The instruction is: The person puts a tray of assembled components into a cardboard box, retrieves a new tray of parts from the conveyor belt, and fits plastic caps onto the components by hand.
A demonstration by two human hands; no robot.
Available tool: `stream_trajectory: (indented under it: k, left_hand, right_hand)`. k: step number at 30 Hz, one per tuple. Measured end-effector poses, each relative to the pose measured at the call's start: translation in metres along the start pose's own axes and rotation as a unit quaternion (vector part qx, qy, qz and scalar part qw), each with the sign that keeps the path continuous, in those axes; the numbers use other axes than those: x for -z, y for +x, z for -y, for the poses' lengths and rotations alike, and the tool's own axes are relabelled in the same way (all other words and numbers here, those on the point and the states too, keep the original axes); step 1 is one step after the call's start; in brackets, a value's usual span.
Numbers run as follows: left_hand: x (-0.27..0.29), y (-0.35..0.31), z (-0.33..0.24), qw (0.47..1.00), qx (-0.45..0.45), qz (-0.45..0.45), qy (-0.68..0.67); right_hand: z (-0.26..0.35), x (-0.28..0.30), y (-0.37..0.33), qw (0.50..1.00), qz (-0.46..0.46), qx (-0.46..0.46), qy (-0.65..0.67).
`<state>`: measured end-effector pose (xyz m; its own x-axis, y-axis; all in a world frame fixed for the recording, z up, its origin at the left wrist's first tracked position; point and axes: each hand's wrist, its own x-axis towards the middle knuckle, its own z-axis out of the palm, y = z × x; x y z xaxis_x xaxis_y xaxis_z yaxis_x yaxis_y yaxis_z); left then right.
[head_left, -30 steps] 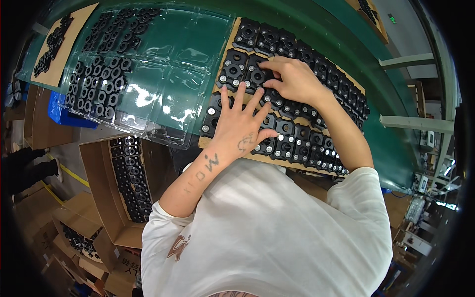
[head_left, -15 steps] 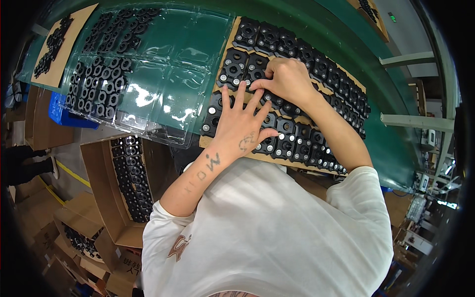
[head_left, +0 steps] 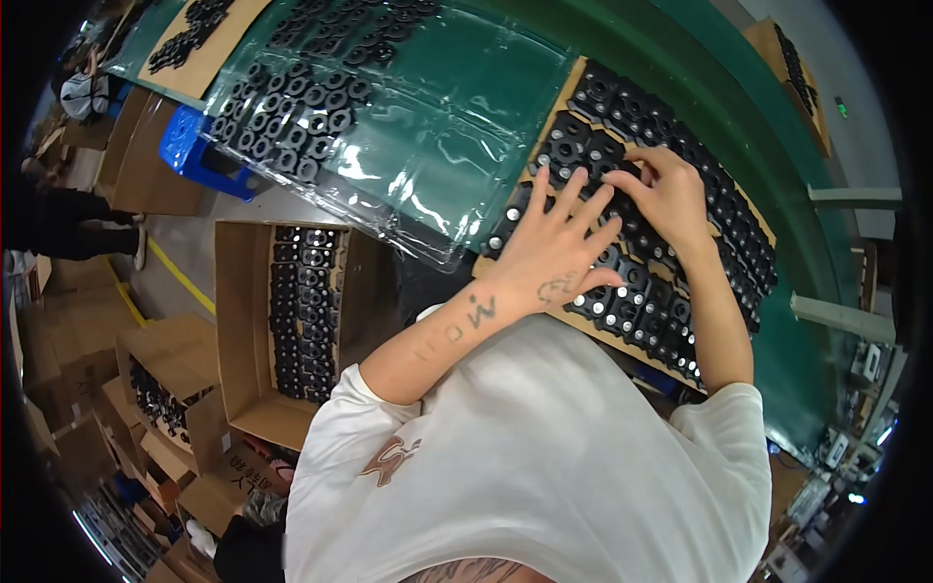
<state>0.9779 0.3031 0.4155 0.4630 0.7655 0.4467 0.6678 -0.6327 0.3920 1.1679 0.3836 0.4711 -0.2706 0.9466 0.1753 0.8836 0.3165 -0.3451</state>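
Observation:
Rows of black blocky parts [head_left: 680,340] with round holes and silver screw heads lie on a cardboard sheet [head_left: 622,342] on the green-topped table. My left hand [head_left: 554,255] rests over the near rows at their left end, palm down, fingers spread across the parts and holding nothing. Just to its right, my right hand [head_left: 673,199] is bent over the middle rows. Its thumb and curled fingers come together on a black part there. Whatever lies between those fingertips is hidden by the hand.
Left on the green table [head_left: 457,107], clear plastic sheeting [head_left: 418,209] carries several groups of black rings [head_left: 311,92]. Beyond them a cardboard sheet holds dark parts. Below the table, an open carton [head_left: 255,321] contains similar black parts, near a blue stool [head_left: 190,155]. People are at the far left.
The whole view has turned and shifted, so the table and parts appear farther right. Both hands stay over nearly the same parts, the left still spread, the right still bent.

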Motion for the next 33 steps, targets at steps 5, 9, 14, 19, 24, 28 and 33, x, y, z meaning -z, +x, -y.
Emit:
stream_trajectory:
  k: [5, 9, 14, 19, 24, 28, 33]
  left_hand:
    - [0.070, -0.003, 0.088, 0.979, 0.140, -0.129, 0.077]
    - [0.104, -0.038, 0.187, 0.917, 0.331, -0.139, 0.175]
    - [0.115, -0.049, 0.222, 0.902, 0.313, -0.082, 0.287]
    - [0.103, -0.053, 0.226, 0.903, 0.293, -0.045, 0.311]
    - [0.094, -0.049, 0.232, 0.895, 0.296, -0.083, 0.324]
    - [0.097, -0.041, 0.235, 0.909, 0.283, -0.075, 0.296]
    - [0.100, -0.034, 0.238, 0.912, 0.274, -0.064, 0.297]
  right_hand:
    - [0.006, 0.012, -0.020, 0.990, -0.031, -0.036, 0.133]
    - [0.021, 0.014, -0.029, 0.980, -0.023, -0.026, 0.197]
    - [0.023, 0.012, -0.040, 0.973, 0.004, -0.030, 0.229]
    - [0.018, 0.012, -0.049, 0.964, 0.007, -0.055, 0.261]
    - [0.014, 0.014, -0.052, 0.960, 0.002, -0.064, 0.273]
    - [0.018, 0.013, -0.057, 0.951, -0.003, -0.077, 0.299]
    - [0.022, 0.009, -0.062, 0.944, 0.002, -0.075, 0.322]
